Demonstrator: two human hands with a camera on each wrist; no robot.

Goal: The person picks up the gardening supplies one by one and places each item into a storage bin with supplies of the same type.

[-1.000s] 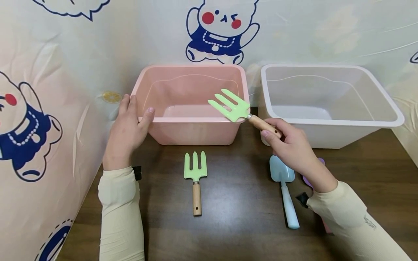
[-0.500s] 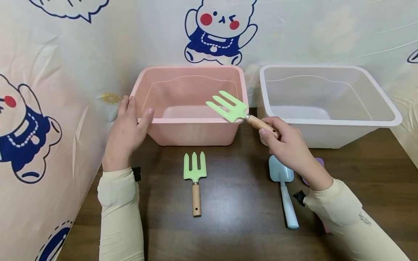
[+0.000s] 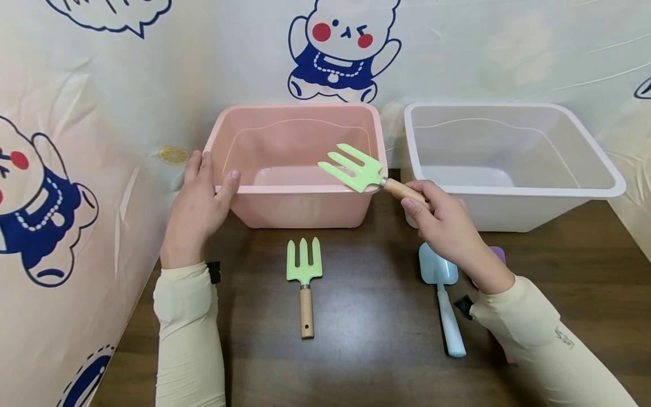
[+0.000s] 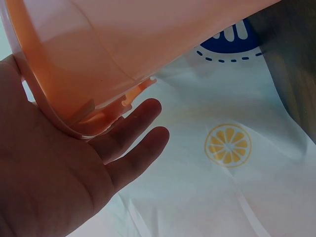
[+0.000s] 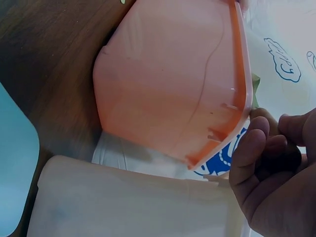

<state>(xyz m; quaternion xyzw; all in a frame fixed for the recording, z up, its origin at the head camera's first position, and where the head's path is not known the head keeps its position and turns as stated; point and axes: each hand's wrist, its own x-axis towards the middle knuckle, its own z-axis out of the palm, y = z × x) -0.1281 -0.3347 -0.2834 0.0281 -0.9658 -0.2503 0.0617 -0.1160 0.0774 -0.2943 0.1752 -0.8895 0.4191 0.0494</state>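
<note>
R hand (image 3: pixel 447 223) grips green fork (image 3: pixel 365 176) by handle (image 3: pixel 402 191), tines over pink tub (image 3: pixel 300 209). L hand (image 3: pixel 193 215), well apart, touches tub's L rim w/ fingers (image 4: pixel 140 154) loose. 2nd fork (image 3: pixel 305 273)'s on table (image 3: pixel 366 356) nr tub.

One fork (image 3: pixel 306 299) on the table (image 3: pixel 366 316) before the left tub (image 3: pixel 302 210), trowel (image 3: pixel 446 308) before the right tub (image 3: pixel 508 210)

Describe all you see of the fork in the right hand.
The fork has a green head, three pointed tines, a silvery collar and a wood-looking handle. The right hand grips the handle, hiding its end. The fork slants over the front right corner of the pink bin, tines pointing left; whether it touches the rim is unclear.
</note>
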